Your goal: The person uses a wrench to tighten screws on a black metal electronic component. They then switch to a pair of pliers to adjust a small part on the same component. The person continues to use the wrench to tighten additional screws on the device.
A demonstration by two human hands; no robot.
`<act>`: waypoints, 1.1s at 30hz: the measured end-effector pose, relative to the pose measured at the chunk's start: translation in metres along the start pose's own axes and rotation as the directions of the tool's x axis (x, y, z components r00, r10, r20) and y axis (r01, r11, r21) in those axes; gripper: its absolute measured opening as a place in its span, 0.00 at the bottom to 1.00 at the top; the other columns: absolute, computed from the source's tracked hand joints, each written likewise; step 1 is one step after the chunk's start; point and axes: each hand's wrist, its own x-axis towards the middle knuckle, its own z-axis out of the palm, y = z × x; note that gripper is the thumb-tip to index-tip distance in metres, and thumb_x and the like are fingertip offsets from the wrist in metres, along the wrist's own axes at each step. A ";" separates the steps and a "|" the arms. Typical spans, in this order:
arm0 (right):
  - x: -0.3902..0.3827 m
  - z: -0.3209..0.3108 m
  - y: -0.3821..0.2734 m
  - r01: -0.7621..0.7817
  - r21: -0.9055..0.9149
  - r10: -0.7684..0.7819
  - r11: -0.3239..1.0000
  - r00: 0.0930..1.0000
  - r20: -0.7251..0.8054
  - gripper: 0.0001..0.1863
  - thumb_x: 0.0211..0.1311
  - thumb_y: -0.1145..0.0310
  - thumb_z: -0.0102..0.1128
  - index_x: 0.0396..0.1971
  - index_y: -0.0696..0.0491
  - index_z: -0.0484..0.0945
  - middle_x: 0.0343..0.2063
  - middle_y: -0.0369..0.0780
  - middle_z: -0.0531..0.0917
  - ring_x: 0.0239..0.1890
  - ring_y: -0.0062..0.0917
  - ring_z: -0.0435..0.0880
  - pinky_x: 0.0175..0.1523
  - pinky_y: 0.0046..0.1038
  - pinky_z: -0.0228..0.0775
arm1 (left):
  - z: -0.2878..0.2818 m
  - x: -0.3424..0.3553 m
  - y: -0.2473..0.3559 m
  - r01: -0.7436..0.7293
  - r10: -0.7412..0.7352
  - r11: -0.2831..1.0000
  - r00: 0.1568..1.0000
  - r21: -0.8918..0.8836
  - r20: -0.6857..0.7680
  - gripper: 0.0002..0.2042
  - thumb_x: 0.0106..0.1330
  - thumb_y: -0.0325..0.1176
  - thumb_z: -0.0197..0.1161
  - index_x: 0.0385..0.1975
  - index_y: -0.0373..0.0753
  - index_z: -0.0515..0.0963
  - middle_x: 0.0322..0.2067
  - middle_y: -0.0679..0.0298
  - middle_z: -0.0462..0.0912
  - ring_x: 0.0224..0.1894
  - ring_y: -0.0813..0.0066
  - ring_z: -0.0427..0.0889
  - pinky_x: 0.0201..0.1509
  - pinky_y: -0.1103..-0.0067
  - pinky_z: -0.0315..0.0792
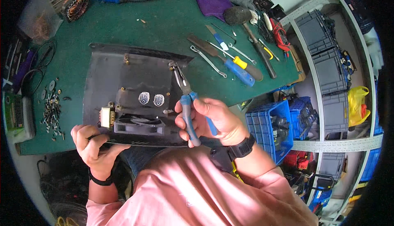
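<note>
A black panel point(101, 68) lies on the green workbench, its near edge at the bench's front. My left hand point(92, 146) is closed around the panel's near left corner. In my right hand point(213, 119) are needle-nose pliers point(188, 105) with blue-grey handles. Their jaws point away from me and reach a small brass-coloured fitting at the panel's far right corner; whether they grip it is too small to tell. On the panel sit a black fan point(139, 125), a small transformer point(107, 117), two silver sockets point(159, 99) and several brass standoffs point(126, 59).
Loose screws and washers point(52, 113) are heaped at the left. Right of the panel lie a blue-handled file point(238, 72), a wrench point(208, 62), a yellow-handled screwdriver point(240, 62) and a hammer point(262, 53). Blue crates point(266, 129) and a shelf with grey bins point(334, 111) stand at the right.
</note>
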 end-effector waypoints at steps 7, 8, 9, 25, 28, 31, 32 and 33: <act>0.001 -0.009 0.004 0.014 0.037 -0.018 0.999 0.996 0.087 0.25 0.67 0.49 0.47 0.50 0.57 0.68 0.37 0.44 0.80 0.35 0.35 0.83 0.34 0.37 0.81 | -0.001 -0.002 0.002 0.004 -0.005 1.000 1.000 0.026 0.024 0.25 0.24 0.46 0.77 0.19 0.42 0.71 0.26 0.66 0.69 0.32 0.63 0.68 0.38 0.69 0.63; 0.001 -0.010 0.004 0.015 0.041 -0.019 0.999 0.996 0.089 0.25 0.67 0.49 0.47 0.49 0.57 0.68 0.37 0.43 0.80 0.35 0.34 0.83 0.34 0.37 0.81 | -0.001 -0.002 0.003 0.008 -0.008 1.000 1.000 0.027 0.021 0.25 0.24 0.46 0.77 0.19 0.42 0.71 0.26 0.66 0.69 0.32 0.63 0.68 0.38 0.69 0.63; 0.002 -0.010 0.004 0.016 0.045 -0.020 0.999 0.996 0.091 0.25 0.67 0.49 0.47 0.49 0.57 0.68 0.37 0.43 0.80 0.35 0.34 0.83 0.34 0.37 0.81 | 0.000 -0.002 0.003 0.005 -0.005 1.000 1.000 0.028 0.016 0.25 0.24 0.46 0.77 0.19 0.42 0.71 0.26 0.66 0.69 0.32 0.63 0.68 0.37 0.70 0.63; -0.008 -0.006 -0.005 -0.060 -0.002 0.060 0.998 0.993 0.105 0.21 0.66 0.62 0.51 0.53 0.60 0.67 0.43 0.55 0.78 0.44 0.46 0.81 0.45 0.45 0.79 | -0.002 -0.002 0.004 0.019 -0.019 1.000 1.000 -0.011 0.015 0.25 0.25 0.42 0.79 0.20 0.39 0.70 0.27 0.63 0.69 0.32 0.65 0.69 0.35 0.72 0.64; -0.007 -0.003 -0.004 -0.048 0.107 0.031 0.993 0.987 0.155 0.21 0.66 0.64 0.51 0.53 0.60 0.67 0.44 0.55 0.78 0.45 0.47 0.81 0.46 0.45 0.78 | -0.002 0.000 0.004 0.036 -0.036 0.999 0.999 0.007 0.012 0.24 0.24 0.38 0.78 0.19 0.38 0.70 0.27 0.63 0.69 0.32 0.65 0.70 0.36 0.72 0.64; -0.005 -0.004 0.001 -0.011 0.079 -0.001 0.997 0.988 0.155 0.20 0.65 0.66 0.50 0.53 0.61 0.66 0.45 0.56 0.77 0.46 0.47 0.80 0.47 0.46 0.77 | -0.002 0.002 0.009 0.063 -0.063 0.998 0.998 -0.010 0.022 0.23 0.22 0.36 0.78 0.18 0.38 0.70 0.27 0.63 0.69 0.32 0.65 0.70 0.36 0.73 0.64; -0.008 -0.003 0.000 -0.028 0.047 0.021 0.999 0.988 0.151 0.20 0.65 0.67 0.49 0.53 0.61 0.66 0.45 0.56 0.77 0.46 0.47 0.80 0.47 0.46 0.77 | -0.003 0.002 0.008 0.064 -0.064 0.998 0.998 -0.010 0.022 0.23 0.22 0.36 0.78 0.18 0.38 0.70 0.27 0.63 0.69 0.32 0.65 0.70 0.35 0.73 0.65; -0.016 -0.003 -0.003 -0.045 0.015 0.042 0.999 0.988 0.145 0.19 0.65 0.68 0.49 0.53 0.61 0.66 0.45 0.56 0.78 0.46 0.46 0.80 0.47 0.45 0.77 | -0.002 0.001 0.006 0.064 -0.064 0.998 0.998 -0.011 0.022 0.23 0.22 0.36 0.78 0.18 0.38 0.70 0.27 0.63 0.69 0.32 0.65 0.70 0.35 0.73 0.65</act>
